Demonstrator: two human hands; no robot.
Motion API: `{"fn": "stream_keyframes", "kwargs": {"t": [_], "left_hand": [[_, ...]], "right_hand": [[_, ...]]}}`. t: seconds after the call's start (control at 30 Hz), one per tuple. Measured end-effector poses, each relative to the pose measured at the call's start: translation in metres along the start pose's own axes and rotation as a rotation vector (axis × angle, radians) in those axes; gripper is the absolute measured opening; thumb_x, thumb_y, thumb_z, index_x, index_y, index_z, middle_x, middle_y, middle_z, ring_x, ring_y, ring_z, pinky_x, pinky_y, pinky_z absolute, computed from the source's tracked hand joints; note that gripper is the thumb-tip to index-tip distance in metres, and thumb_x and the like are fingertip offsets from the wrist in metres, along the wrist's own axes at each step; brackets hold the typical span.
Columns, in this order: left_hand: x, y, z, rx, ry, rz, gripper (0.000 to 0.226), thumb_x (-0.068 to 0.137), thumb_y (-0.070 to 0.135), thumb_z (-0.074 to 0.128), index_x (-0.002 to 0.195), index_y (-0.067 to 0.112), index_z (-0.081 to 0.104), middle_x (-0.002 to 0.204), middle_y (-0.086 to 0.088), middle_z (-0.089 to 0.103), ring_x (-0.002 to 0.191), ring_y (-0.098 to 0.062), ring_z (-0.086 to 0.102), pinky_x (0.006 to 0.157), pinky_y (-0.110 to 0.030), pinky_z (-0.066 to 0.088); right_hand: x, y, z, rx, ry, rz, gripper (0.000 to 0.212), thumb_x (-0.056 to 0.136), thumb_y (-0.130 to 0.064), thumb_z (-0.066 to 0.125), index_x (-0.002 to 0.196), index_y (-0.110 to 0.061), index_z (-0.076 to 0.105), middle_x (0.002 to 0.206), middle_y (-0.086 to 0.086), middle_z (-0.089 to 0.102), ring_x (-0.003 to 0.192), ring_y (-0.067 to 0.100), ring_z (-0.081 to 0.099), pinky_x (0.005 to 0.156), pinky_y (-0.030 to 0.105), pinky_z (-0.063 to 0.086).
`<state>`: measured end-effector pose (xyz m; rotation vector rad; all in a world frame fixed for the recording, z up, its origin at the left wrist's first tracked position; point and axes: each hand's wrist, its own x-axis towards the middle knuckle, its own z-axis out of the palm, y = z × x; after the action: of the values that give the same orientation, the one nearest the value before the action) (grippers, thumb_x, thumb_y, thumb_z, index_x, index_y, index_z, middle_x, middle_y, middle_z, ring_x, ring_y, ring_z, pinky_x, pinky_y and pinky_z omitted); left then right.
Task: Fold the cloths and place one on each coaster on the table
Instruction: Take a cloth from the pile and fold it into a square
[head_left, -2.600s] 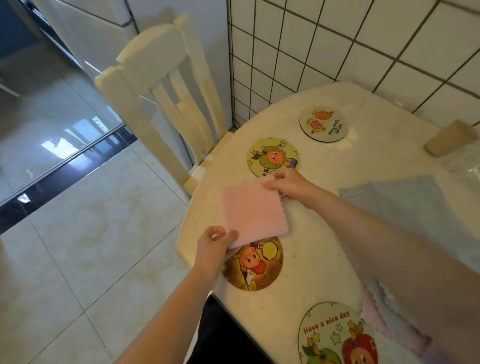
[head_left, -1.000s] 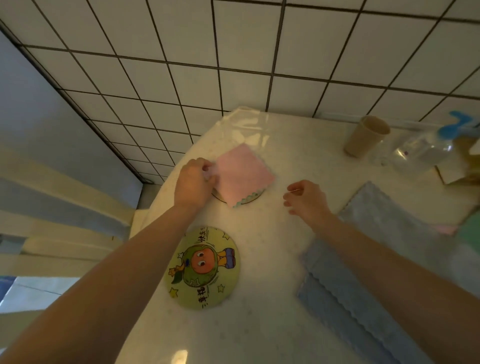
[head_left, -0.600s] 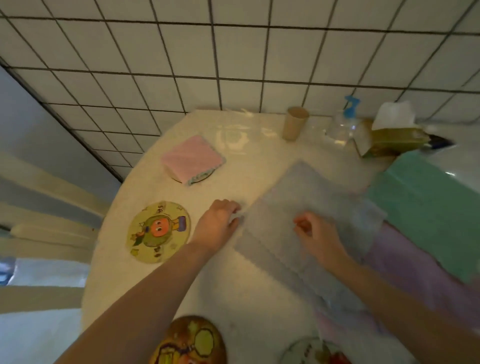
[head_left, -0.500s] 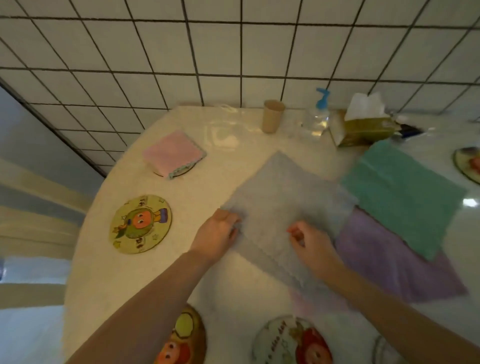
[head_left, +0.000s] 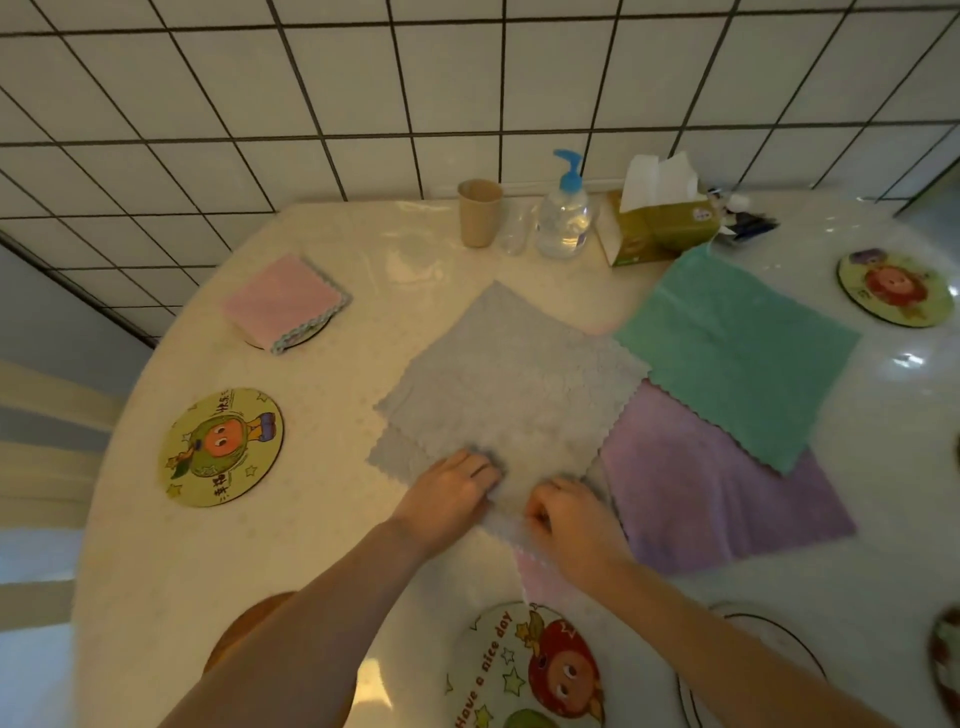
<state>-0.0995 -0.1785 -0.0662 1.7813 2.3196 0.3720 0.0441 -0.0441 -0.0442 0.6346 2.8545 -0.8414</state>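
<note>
Both hands, left hand (head_left: 451, 492) and right hand (head_left: 569, 521), pinch the grey cloth (head_left: 511, 384); fingertips hidden underneath.

The grey cloth (head_left: 511, 384) has zigzag edges; beside it lie a teal cloth (head_left: 737, 348) and a lilac cloth (head_left: 711, 488). The folded pink cloth (head_left: 283, 299) has pale blue scalloped trim. The yellow-green coaster (head_left: 223, 447) carries an orange cartoon face. The surface (head_left: 260, 551) is speckled cream, the pump bottle (head_left: 563, 213) clear with a blue top
</note>
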Motion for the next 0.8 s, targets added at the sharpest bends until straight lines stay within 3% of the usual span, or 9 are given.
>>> {"fn": "stream_keyframes", "kwargs": {"t": [0.13, 0.2, 0.33, 0.43, 0.5, 0.57, 0.63, 0.73, 0.8], "left_hand": [[0.010, -0.010, -0.005, -0.061, -0.076, -0.017, 0.032, 0.079, 0.026, 0.068, 0.108, 0.015, 0.060, 0.107, -0.003, 0.059, 0.104, -0.023, 0.051, 0.086, -0.033, 0.045], [0.015, -0.016, -0.007, -0.109, -0.084, -0.043, 0.031, 0.081, 0.029, 0.065, 0.108, 0.015, 0.061, 0.107, -0.004, 0.060, 0.104, -0.023, 0.051, 0.085, -0.032, 0.044], [0.026, -0.042, -0.016, -0.075, -0.038, -0.126, 0.027, 0.078, 0.023, 0.053, 0.095, 0.012, 0.071, 0.093, -0.006, 0.067, 0.094, -0.028, 0.058, 0.079, -0.039, 0.053], [0.036, -0.063, -0.033, 0.019, -0.045, -0.275, 0.030, 0.081, 0.015, 0.060, 0.108, 0.015, 0.071, 0.111, -0.006, 0.067, 0.111, -0.029, 0.054, 0.093, -0.039, 0.047], [0.043, -0.078, -0.049, -0.018, -0.043, -0.402, 0.031, 0.083, 0.021, 0.059, 0.111, 0.018, 0.071, 0.118, -0.006, 0.064, 0.117, -0.030, 0.050, 0.097, -0.039, 0.044], [0.049, -0.086, -0.068, -0.104, -0.059, -0.470, 0.034, 0.080, 0.032, 0.051, 0.100, 0.015, 0.074, 0.106, -0.011, 0.068, 0.107, -0.034, 0.055, 0.090, -0.040, 0.048], [0.056, -0.091, -0.087, -0.181, -0.012, -0.506, 0.032, 0.083, 0.031, 0.049, 0.089, 0.010, 0.073, 0.094, -0.016, 0.069, 0.095, -0.036, 0.061, 0.080, -0.039, 0.049], [0.064, -0.089, -0.119, -0.223, 0.137, -0.542, 0.018, 0.091, 0.011, 0.057, 0.097, 0.001, 0.071, 0.099, -0.020, 0.067, 0.096, -0.036, 0.061, 0.076, -0.033, 0.042], [0.063, -0.088, -0.143, -0.259, 0.193, -0.569, 0.018, 0.092, 0.010, 0.056, 0.099, 0.005, 0.071, 0.088, -0.013, 0.066, 0.084, -0.031, 0.061, 0.067, -0.028, 0.037]], "right_hand": [[0.009, 0.003, -0.019, 0.290, -0.025, 0.064, 0.007, 0.087, -0.019, 0.060, 0.081, -0.019, 0.056, 0.079, -0.004, 0.059, 0.069, 0.010, 0.057, 0.063, 0.025, 0.050], [0.012, 0.007, -0.033, 0.281, -0.016, 0.015, 0.005, 0.092, -0.020, 0.056, 0.089, -0.016, 0.057, 0.084, -0.005, 0.056, 0.071, 0.006, 0.053, 0.063, 0.020, 0.046], [0.021, 0.013, -0.066, 0.201, 0.036, -0.044, 0.007, 0.095, -0.022, 0.049, 0.091, -0.020, 0.054, 0.080, -0.009, 0.055, 0.066, 0.004, 0.050, 0.061, 0.026, 0.044], [0.036, 0.015, -0.090, 0.201, 0.107, -0.028, 0.005, 0.094, -0.017, 0.050, 0.090, -0.018, 0.053, 0.080, -0.004, 0.060, 0.064, 0.006, 0.054, 0.059, 0.025, 0.045], [0.045, 0.012, -0.107, 0.252, 0.150, -0.009, 0.007, 0.096, -0.017, 0.048, 0.090, -0.020, 0.049, 0.079, 0.001, 0.063, 0.057, 0.006, 0.060, 0.055, 0.025, 0.048], [0.051, 0.008, -0.122, 0.325, 0.202, 0.003, 0.009, 0.097, -0.018, 0.046, 0.089, -0.020, 0.047, 0.078, 0.005, 0.063, 0.051, 0.007, 0.063, 0.047, 0.020, 0.046], [0.055, 0.001, -0.134, 0.344, 0.260, -0.013, 0.009, 0.098, -0.020, 0.044, 0.090, -0.021, 0.046, 0.077, 0.005, 0.062, 0.057, 0.011, 0.067, 0.044, 0.019, 0.045], [0.063, -0.013, -0.150, 0.315, 0.355, -0.076, 0.005, 0.098, -0.022, 0.043, 0.094, -0.021, 0.046, 0.080, 0.006, 0.064, 0.072, 0.018, 0.067, 0.056, 0.035, 0.056], [0.066, -0.026, -0.161, 0.341, 0.417, -0.113, 0.004, 0.098, -0.024, 0.043, 0.096, -0.021, 0.046, 0.083, 0.004, 0.065, 0.077, 0.014, 0.067, 0.063, 0.041, 0.058]]}}
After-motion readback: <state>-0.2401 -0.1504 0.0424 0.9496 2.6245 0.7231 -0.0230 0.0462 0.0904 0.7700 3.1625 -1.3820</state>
